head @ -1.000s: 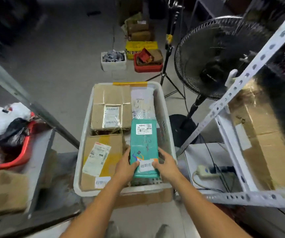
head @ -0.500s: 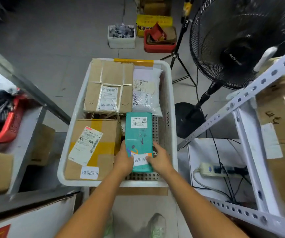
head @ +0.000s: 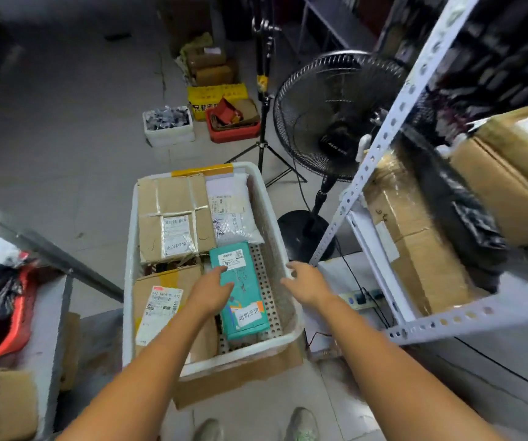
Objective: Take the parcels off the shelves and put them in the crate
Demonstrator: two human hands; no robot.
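A white plastic crate (head: 129,281) stands on the floor in front of me. A teal parcel (head: 245,300) lies flat in its near right part. Beside it are two taped cardboard boxes, one at the back left (head: 173,218) and one at the front left (head: 160,300), and a white bubble mailer (head: 230,211) at the back right. My left hand (head: 213,289) hovers over the teal parcel's left edge with relaxed fingers and holds nothing. Over the crate's right rim is my right hand (head: 307,281), fingers spread and empty. Large cardboard boxes (head: 415,243) sit on the white shelf at the right.
A white metal rack upright (head: 383,135) slants across the right. A black standing fan (head: 335,116) and a tripod (head: 264,90) stand behind the crate. A power strip (head: 362,297) lies under the rack. Left is a grey shelf with a red bin (head: 11,326). Bins of items sit on the far floor.
Both hands have let go of the teal parcel, which now lies flat in the crate. My right hand has lifted to the right over the rim. The view has tilted up.
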